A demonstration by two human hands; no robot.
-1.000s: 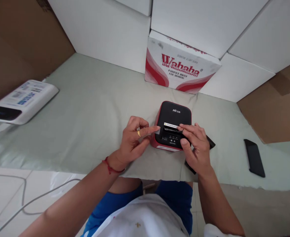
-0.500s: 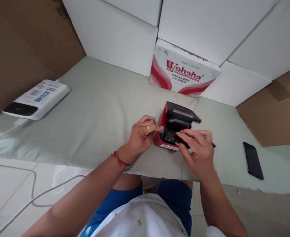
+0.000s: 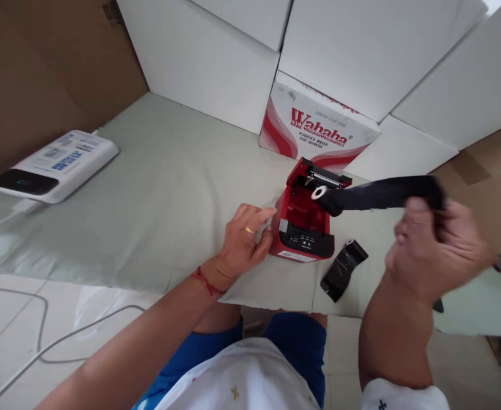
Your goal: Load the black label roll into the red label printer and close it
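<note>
A small red and black label printer (image 3: 304, 228) stands near the table's front edge with its lid raised and its red inside showing. My left hand (image 3: 247, 239) rests against the printer's left side, fingers loosely spread. My right hand (image 3: 436, 247), raised and blurred to the right, grips a long black wrapped object (image 3: 378, 196) whose white-ringed end points at the open printer. A crumpled black wrapper (image 3: 343, 269) lies on the cloth just right of the printer.
A pale green cloth (image 3: 156, 188) covers the table. A white device (image 3: 54, 166) with a cable sits at far left. White boxes and a red-printed Wahaha carton (image 3: 319, 131) line the back. Brown cardboard (image 3: 485, 188) stands at right.
The printer's lid has gone from closed to fully raised. My right hand has left the printer and lifted up to the right with the long black object. My left hand stayed beside the printer.
</note>
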